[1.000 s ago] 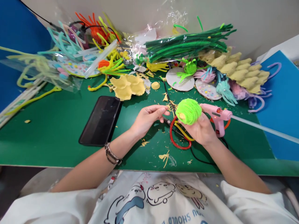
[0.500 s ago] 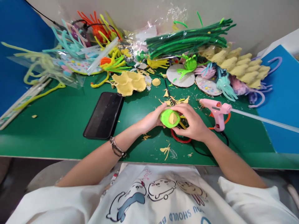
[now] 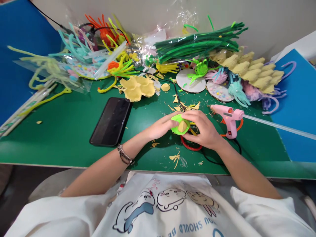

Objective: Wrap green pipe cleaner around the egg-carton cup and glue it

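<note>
Between my two hands is a small bright green fuzzy piece, seemingly of pipe cleaner, with a pale yellow cardboard bit in its middle. My left hand grips it from the left, thumb laid across its top near the yellow bit. From the other side my right hand pinches its edge between thumb and fingers. Underneath, red-handled scissors lie partly hidden by my right hand. Yellow cardboard scraps are scattered around the hands.
A pink glue gun with a long glue stick lies at right, its cord trailing. A black phone is at left. Along the back are an egg-carton piece, green pipe cleaners, a white disc and a larger egg carton.
My left thumb has moved onto the top of the green piece, which now looks more tilted and pressed. My right hand keeps nearly the same place.
</note>
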The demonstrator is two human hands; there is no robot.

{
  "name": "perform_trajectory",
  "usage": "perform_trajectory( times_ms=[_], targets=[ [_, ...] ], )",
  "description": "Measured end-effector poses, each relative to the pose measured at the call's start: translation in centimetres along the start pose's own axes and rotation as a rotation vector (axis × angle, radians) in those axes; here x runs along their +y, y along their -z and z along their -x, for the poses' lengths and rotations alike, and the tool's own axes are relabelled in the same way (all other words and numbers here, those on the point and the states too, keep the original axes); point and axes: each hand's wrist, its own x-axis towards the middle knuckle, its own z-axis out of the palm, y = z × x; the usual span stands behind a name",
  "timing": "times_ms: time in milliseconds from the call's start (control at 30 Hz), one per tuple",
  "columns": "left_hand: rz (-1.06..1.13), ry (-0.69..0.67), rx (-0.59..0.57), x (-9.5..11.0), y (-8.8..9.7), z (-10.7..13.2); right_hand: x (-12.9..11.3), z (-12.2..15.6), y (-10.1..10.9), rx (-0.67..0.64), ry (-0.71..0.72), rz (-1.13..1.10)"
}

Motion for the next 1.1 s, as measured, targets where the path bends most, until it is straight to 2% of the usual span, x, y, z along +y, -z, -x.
perform_trajectory(
  times_ms=[233, 367, 500, 600, 700, 933, 1100],
  targets=[
    [-0.101, -0.007, 0.057, 0.32, -0.32, -0.14, 0.17, -0.12, -0.24, 0.005, -0.013, -0.031],
    [-0.124, 0.004, 0.084, 0.51, -0.53, -0.21, 0.21, -0.22, 0.13, -0.026, -0.1, -0.166],
    [-0.075, 0.07, 0.013, 0.63, -0.77, -0.2, 0.33, -0.17, 0.37, 0.025, -0.224, -0.364],
    [-0.075, 0.061, 0.031, 0.51, -0.88, -0.24, 0.46, -0.13, 0.24, 0.047, -0.273, -0.419],
    [-0.105, 0.042, 0.063, 0.36, -0.89, -0.32, 0.52, -0.21, 0.2, 0.059, -0.283, -0.414],
    [-0.044, 0.099, 0.019, 0.53, -0.62, -0.32, 0.5, -0.37, 0.58, 0.086, -0.295, -0.34],
    [-0.104, 0.074, 0.038, 0.65, -0.63, -0.28, 0.42, -0.43, 0.4, 0.092, -0.269, -0.326]
  ],
)
